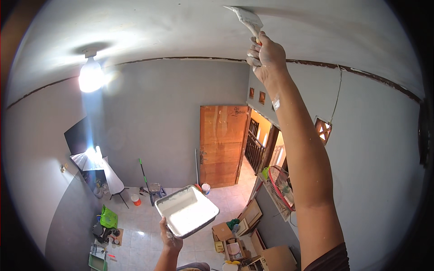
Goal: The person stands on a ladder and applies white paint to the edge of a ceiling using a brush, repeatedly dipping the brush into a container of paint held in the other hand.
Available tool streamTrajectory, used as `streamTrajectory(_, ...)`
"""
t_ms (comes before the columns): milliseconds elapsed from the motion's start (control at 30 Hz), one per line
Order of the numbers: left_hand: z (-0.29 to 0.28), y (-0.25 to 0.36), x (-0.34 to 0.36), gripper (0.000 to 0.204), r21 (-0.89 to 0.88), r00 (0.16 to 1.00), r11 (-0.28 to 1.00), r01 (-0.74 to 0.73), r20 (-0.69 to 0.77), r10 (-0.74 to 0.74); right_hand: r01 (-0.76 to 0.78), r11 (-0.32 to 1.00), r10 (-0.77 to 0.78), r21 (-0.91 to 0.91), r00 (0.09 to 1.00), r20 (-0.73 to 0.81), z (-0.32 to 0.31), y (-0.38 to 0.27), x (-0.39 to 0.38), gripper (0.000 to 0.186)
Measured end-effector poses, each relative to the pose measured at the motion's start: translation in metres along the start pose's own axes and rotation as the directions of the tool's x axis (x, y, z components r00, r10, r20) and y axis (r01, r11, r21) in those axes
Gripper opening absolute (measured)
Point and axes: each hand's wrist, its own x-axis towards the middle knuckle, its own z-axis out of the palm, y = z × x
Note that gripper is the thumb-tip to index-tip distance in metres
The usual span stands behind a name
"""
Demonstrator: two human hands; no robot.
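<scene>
Overhead, right hand [266, 55] hiding scraper [245, 18] handle

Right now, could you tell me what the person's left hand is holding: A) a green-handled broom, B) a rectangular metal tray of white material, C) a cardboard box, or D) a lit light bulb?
B: the left hand grips the near corner of a rectangular metal tray with white material inside, held out low, while the right hand presses a scraper to the ceiling.
</scene>
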Motion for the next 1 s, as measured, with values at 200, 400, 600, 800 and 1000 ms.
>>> streamTrajectory(200, 0.002, 0.000, -0.001, 0.063, -0.016, 1.000, 1.000, 0.004, -0.002, -0.004, -0.002, 0.996, 0.017, 0.089, 0.986, -0.163, -0.052, -0.020, 0.008, 0.028)
streamTrajectory(400, -0.003, -0.001, 0.004, 0.065, 0.016, 1.000, 0.999, 0.029, 0.009, -0.029, -0.012, 1.000, 0.016, 0.017, 0.966, -0.257, -0.094, -0.041, -0.058, 0.023)
streamTrajectory(600, -0.011, -0.002, 0.010, 0.065, 0.018, 0.994, 0.994, 0.107, 0.031, -0.108, -0.180, 0.960, 0.160, -0.214, 0.981, -0.108, -0.053, -0.018, -0.091, 0.029)
streamTrajectory(800, 0.001, 0.005, 0.010, 0.064, 0.023, 0.987, 0.989, 0.145, 0.070, -0.146, -0.195, 0.979, 0.197, -0.056, 0.980, 0.036, 0.043, 0.010, -0.038, 0.030)
streamTrajectory(1000, -0.002, 0.007, 0.006, 0.062, -0.029, 0.995, 0.996, 0.089, 0.048, -0.087, -0.023, 0.988, 0.007, 0.153, 0.994, 0.110, 0.045, 0.004, -0.032, 0.032)
